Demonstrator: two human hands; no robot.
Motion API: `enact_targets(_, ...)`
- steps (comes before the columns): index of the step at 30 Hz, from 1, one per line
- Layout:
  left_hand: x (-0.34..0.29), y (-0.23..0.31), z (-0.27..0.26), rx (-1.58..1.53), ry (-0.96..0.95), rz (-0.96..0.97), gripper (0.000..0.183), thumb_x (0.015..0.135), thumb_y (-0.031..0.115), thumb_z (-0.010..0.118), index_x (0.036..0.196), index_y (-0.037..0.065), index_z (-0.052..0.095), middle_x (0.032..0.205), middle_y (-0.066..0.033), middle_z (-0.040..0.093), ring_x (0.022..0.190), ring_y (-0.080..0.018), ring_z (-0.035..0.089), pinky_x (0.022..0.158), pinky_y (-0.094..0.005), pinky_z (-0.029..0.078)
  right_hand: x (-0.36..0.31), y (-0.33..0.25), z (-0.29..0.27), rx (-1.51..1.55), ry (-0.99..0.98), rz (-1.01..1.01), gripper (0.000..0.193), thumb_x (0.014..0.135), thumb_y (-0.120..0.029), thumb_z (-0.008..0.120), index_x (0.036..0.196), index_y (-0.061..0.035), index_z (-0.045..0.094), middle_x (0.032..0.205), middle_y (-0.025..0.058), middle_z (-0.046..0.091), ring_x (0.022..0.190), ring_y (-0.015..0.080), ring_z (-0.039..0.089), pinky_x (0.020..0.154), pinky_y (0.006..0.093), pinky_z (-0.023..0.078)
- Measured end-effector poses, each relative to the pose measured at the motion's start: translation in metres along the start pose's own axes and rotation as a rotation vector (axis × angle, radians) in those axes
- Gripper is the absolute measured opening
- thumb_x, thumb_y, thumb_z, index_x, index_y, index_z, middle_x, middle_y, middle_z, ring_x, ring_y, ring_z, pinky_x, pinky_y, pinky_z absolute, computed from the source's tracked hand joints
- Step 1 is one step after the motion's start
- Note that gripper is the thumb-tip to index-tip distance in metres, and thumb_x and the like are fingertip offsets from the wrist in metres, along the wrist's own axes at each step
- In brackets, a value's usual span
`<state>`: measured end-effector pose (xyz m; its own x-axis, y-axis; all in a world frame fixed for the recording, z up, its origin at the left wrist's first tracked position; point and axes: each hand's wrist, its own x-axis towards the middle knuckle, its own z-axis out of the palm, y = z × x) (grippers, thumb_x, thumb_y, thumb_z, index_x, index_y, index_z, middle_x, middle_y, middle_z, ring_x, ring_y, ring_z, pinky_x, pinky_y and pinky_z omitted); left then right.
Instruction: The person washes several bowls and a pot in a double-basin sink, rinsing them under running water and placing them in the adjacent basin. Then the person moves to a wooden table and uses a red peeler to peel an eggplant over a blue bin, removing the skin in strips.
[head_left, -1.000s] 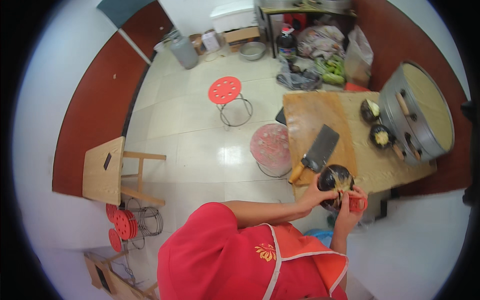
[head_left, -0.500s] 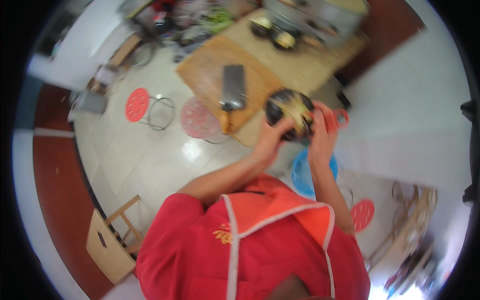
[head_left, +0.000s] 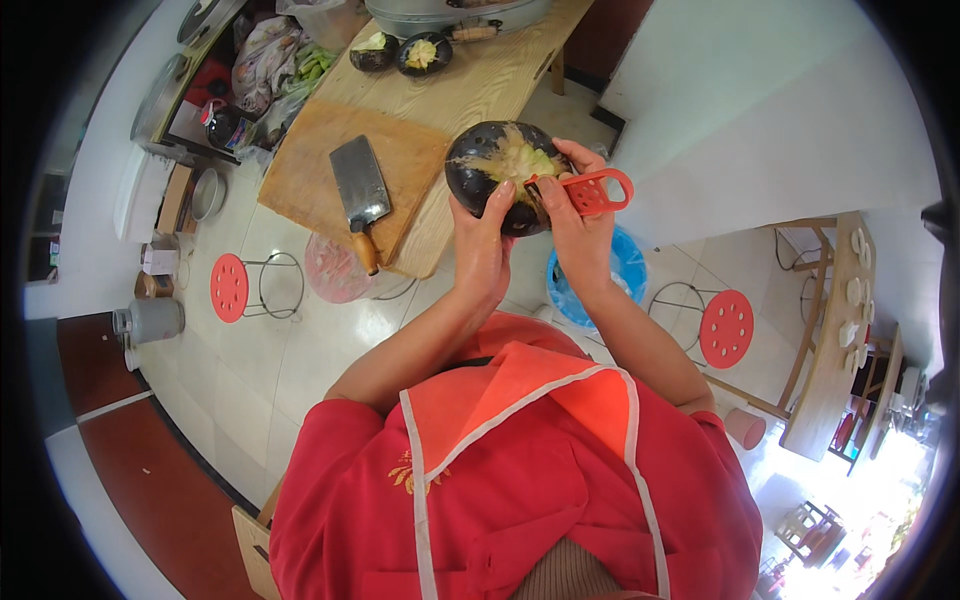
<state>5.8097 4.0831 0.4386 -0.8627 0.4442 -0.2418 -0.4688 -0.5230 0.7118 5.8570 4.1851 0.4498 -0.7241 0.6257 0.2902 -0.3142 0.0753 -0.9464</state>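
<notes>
A large, dark, glossy round eggplant (head_left: 474,165), pale and peeled in a star shape at its top, is up in front of me, off the table. My left hand (head_left: 482,240) is closed around its near left side, thumb on top. My right hand (head_left: 577,225) grips a red peeler (head_left: 606,190) with a ring end. The peeler's working end lies against the eggplant's pale patch; its blade is mostly hidden by my thumb. Left of them, a cleaver (head_left: 360,180) with a wooden handle rests on a wooden cutting board (head_left: 290,165).
On the wooden table (head_left: 490,85) sit two more dark eggplants, one (head_left: 373,52) beside the other (head_left: 424,53), near a metal basin (head_left: 400,16). Below my hands stands a blue bucket (head_left: 628,262). Red stools (head_left: 229,287) are on the floor, and a wall (head_left: 720,130) rises at the right.
The view has swung and become sharper, so the board, table and eggplant sit farther left. Both hands still hold the eggplant and the peeler.
</notes>
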Motion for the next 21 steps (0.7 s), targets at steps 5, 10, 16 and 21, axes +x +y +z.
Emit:
enact_targets(5,0.001,-0.009,0.016,0.032,-0.03,0.052,0.06,0.088,0.017,0.067,0.135,0.012,0.03,0.126,-0.0091,0.048,0.11,-0.0185,0.054,0.088,-0.0332,0.051,0.002,-0.006,-0.016,0.127,0.033,0.129,0.037,0.089,-0.005,0.062,0.124,-0.0008,0.049,0.119,0.0077,0.052,0.105,0.0143,0.052,0.091,0.0271,0.044)
enact_targets(10,0.003,-0.015,0.024,0.068,-0.025,0.073,0.061,0.086,0.012,0.067,0.135,0.009,0.031,0.125,-0.0099,0.048,0.111,-0.0192,0.053,0.09,-0.0335,0.05,0.01,-0.001,-0.029,-0.042,0.043,-0.005,0.03,0.091,-0.008,0.06,0.119,-0.0008,0.052,0.113,0.0082,0.057,0.1,0.0145,0.055,0.088,0.0273,0.044)
enact_targets(16,0.003,-0.018,0.027,0.1,-0.036,0.062,0.059,0.083,0.01,0.065,0.133,0.008,0.033,0.124,-0.0101,0.049,0.11,-0.0191,0.054,0.09,-0.034,0.05,0.021,0.005,-0.047,-0.154,0.069,-0.146,0.015,0.092,-0.012,0.062,0.101,-0.0004,0.061,0.098,0.0066,0.063,0.089,0.0134,0.058,0.081,0.0268,0.046)
enact_targets(21,0.002,-0.017,0.023,0.124,-0.071,-0.064,0.055,0.083,0.017,0.064,0.131,0.008,0.039,0.122,-0.0092,0.053,0.107,-0.0188,0.058,0.084,-0.0329,0.054,0.035,0.002,-0.065,-0.057,-0.055,-0.061,0.017,0.096,-0.017,0.058,0.094,-0.0006,0.062,0.089,0.0045,0.064,0.083,0.011,0.058,0.077,0.0249,0.047)
